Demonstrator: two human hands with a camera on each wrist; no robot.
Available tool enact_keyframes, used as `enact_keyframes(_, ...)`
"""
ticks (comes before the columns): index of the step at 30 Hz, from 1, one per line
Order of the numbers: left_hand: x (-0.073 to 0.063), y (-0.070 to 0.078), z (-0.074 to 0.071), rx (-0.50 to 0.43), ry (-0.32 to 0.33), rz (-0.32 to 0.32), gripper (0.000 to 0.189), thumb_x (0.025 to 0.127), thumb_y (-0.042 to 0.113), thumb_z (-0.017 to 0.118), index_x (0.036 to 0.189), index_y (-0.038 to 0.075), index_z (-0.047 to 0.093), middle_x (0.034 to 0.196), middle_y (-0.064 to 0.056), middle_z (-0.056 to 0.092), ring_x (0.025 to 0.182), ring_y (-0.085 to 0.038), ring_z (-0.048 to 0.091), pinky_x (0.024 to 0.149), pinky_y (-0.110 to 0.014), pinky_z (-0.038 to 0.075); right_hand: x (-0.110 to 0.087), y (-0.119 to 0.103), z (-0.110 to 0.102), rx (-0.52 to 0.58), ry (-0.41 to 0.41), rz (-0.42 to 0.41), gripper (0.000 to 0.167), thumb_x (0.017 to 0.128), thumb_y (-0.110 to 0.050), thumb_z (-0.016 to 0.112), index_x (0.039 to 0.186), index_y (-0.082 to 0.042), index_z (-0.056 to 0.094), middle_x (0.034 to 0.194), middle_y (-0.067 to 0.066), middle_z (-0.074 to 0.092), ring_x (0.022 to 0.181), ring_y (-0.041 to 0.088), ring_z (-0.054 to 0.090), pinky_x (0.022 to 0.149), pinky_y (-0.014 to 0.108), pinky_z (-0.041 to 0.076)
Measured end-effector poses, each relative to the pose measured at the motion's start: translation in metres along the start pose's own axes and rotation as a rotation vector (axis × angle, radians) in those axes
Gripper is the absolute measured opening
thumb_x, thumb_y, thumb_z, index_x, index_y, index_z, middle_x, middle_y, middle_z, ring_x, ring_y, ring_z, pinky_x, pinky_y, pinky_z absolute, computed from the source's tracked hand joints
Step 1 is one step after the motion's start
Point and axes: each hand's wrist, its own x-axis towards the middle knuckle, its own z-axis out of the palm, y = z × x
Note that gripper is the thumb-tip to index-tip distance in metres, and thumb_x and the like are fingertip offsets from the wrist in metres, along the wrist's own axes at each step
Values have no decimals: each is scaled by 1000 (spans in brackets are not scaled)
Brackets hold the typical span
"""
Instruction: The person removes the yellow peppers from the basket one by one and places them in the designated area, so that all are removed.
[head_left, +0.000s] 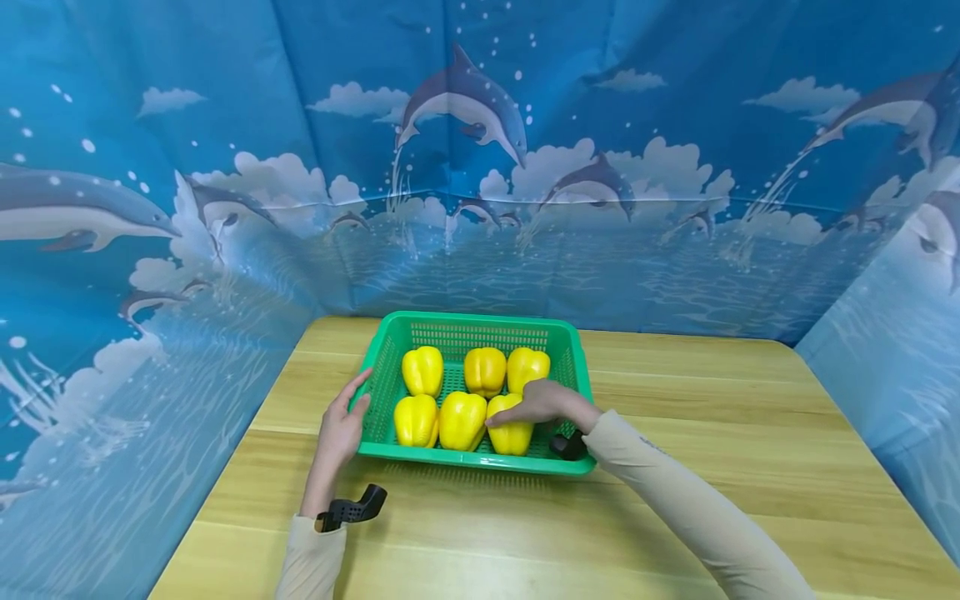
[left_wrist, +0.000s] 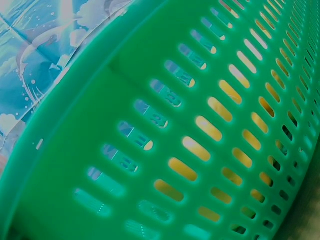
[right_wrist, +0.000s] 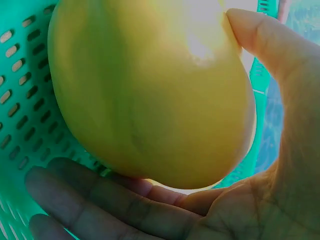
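Observation:
A green plastic basket (head_left: 480,460) with slotted walls stands on the table, holding several yellow bell peppers (head_left: 462,421) in two rows. My right hand (head_left: 543,402) reaches in at the front right and holds the front-right bell pepper (head_left: 512,437). In the right wrist view, the thumb lies on one side of this pepper (right_wrist: 150,100), while the fingers (right_wrist: 140,212) pass along its other side. At the basket's left side, my left hand (head_left: 342,425) touches the rim, its fingers fairly straight. Only the basket wall (left_wrist: 65,165) fills the left wrist view; that hand is hidden there.
The basket sits near the back edge of a wooden table (head_left: 720,450). Behind it hangs a blue curtain (head_left: 480,267) printed with dolphins. A black wrist camera (head_left: 360,505) sticks out from the left wrist, and another (head_left: 567,447) from the right.

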Motion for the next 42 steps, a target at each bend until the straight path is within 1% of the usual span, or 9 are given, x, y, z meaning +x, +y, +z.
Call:
enact_keyframes(10,0,1,1,-11,-7,-13,44,104,21,40,147,27,37,150,-12,32,40,-13,27,54,-38,38,-10,3,-11,51,49,-70,63,68,-69,69,76,-8,53,63,1,37,53,15,37,52,28,33)
enact_keyframes(13,0,1,1,-15,-6,-10,44,104,20,40,147,27,37,149,-12,33,41,-14,26,57,-39,38,-14,4,-14,81,58,-79,69,67,-67,71,90,-3,56,70,4,43,60,17,42,56,29,35)
enact_keyframes(17,0,1,1,-17,-5,-6,44,104,20,40,147,26,37,149,-12,33,41,-14,25,58,-39,37,-17,6,-16,125,70,-75,93,65,-66,73,121,6,50,102,13,56,79,21,52,66,33,41)
enact_keyframes(20,-1,1,1,-19,-3,-5,44,104,20,40,147,27,38,149,-11,33,41,-14,26,57,-39,37,-17,7,-17,131,75,-68,107,63,-69,73,132,7,44,118,16,54,86,21,53,70,34,43)
enact_keyframes(26,0,0,1,-13,-5,-5,44,104,21,40,147,28,37,149,-12,34,41,-14,26,56,-38,37,-18,9,-17,196,57,-70,112,60,-68,76,136,6,39,102,12,58,81,25,57,72,40,48)
enact_keyframes(30,0,0,1,-9,-8,-9,43,104,22,40,147,28,37,149,-11,33,42,-14,26,57,-39,37,-18,12,-17,205,79,-96,114,60,-65,78,138,7,36,114,12,56,90,21,56,75,38,48)
enact_keyframes(33,1,0,1,-5,-8,-9,43,104,22,39,147,28,37,149,-11,33,43,-15,26,57,-38,37,-18,13,-18,232,103,-111,110,61,-63,79,137,5,37,114,12,56,91,21,55,73,37,48)
enact_keyframes(37,1,0,1,-4,-4,-8,43,104,21,40,147,28,38,148,-12,34,41,-14,26,55,-38,37,-18,14,-19,274,141,-112,100,61,-60,80,129,1,41,99,10,56,82,23,54,67,35,46)
enact_keyframes(42,1,0,0,-4,-5,-3,43,104,21,40,147,27,38,148,-12,35,42,-14,26,55,-37,37,-22,16,-20,292,211,-113,94,61,-58,80,123,0,41,92,11,56,76,23,55,63,34,46)
